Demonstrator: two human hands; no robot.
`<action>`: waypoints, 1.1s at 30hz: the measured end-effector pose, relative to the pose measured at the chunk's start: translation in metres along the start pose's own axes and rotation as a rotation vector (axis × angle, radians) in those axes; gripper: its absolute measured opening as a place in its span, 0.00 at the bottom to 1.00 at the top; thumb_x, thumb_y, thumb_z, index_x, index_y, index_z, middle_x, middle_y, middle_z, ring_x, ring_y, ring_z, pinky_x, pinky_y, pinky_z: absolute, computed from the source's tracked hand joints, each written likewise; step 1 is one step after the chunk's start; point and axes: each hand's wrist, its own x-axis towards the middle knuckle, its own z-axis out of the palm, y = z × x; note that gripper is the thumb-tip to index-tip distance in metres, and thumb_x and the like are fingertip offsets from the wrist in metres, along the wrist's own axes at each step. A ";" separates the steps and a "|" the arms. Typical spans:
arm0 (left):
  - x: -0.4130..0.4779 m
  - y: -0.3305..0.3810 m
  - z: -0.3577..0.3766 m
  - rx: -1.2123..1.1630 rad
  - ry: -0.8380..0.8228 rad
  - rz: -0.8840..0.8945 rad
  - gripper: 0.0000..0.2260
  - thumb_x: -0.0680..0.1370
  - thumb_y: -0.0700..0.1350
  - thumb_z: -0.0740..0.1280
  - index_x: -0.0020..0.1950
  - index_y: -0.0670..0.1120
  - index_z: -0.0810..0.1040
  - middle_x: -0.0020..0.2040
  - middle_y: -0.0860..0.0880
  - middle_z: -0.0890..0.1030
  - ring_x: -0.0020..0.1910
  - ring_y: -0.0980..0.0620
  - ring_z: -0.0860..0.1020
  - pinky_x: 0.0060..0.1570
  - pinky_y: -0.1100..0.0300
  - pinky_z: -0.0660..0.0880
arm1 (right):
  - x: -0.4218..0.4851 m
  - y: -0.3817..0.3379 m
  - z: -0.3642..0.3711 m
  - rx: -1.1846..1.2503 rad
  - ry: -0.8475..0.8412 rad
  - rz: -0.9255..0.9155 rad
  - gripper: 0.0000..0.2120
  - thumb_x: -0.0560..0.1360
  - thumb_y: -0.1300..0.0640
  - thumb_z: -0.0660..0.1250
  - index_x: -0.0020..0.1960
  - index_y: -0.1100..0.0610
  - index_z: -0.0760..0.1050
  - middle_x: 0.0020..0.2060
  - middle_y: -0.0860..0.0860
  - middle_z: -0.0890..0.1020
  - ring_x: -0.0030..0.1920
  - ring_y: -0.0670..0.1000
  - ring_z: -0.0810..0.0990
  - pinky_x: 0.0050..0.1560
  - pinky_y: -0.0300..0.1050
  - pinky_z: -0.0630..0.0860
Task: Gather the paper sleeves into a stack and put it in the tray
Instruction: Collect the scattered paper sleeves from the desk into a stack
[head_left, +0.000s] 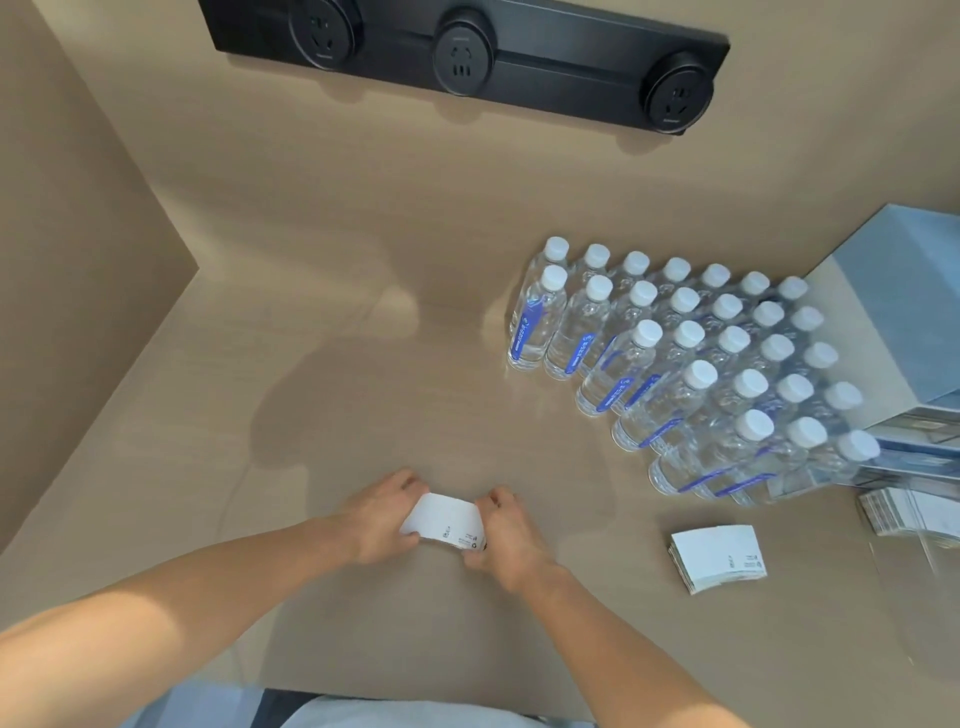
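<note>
A small stack of white paper sleeves (444, 521) is held low over the beige counter between both hands. My left hand (382, 514) grips its left end and my right hand (506, 535) grips its right end. A second stack of white sleeves (719, 557) lies on the counter to the right, apart from my hands. At the right edge a clear tray (930, 566) holds more sleeves (906, 509) lying on their sides; the tray's outline is hard to make out.
Several rows of water bottles (691, 364) with white caps stand at the back right. A pale blue box (904, 306) sits behind them. A black socket strip (462, 57) is on the wall. A side wall rises at the left.
</note>
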 end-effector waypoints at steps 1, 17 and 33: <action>0.000 0.001 0.000 -0.045 -0.022 -0.013 0.18 0.75 0.49 0.66 0.64 0.49 0.70 0.62 0.50 0.67 0.60 0.50 0.71 0.58 0.54 0.73 | -0.001 0.001 0.002 0.020 -0.001 0.008 0.23 0.70 0.54 0.71 0.62 0.59 0.70 0.61 0.53 0.68 0.62 0.54 0.69 0.52 0.44 0.73; 0.007 -0.003 -0.014 -0.886 0.155 -0.658 0.10 0.78 0.48 0.63 0.44 0.41 0.76 0.40 0.43 0.79 0.38 0.44 0.80 0.50 0.50 0.81 | 0.007 0.007 -0.026 0.908 0.144 0.607 0.13 0.75 0.52 0.66 0.37 0.56 0.67 0.36 0.52 0.72 0.38 0.54 0.72 0.45 0.46 0.74; 0.006 0.025 -0.020 -1.203 0.009 -0.786 0.17 0.82 0.49 0.56 0.60 0.37 0.74 0.54 0.38 0.82 0.45 0.43 0.80 0.41 0.57 0.76 | -0.005 -0.016 -0.029 1.273 -0.068 0.688 0.12 0.78 0.58 0.57 0.56 0.63 0.73 0.52 0.59 0.84 0.49 0.56 0.85 0.47 0.45 0.80</action>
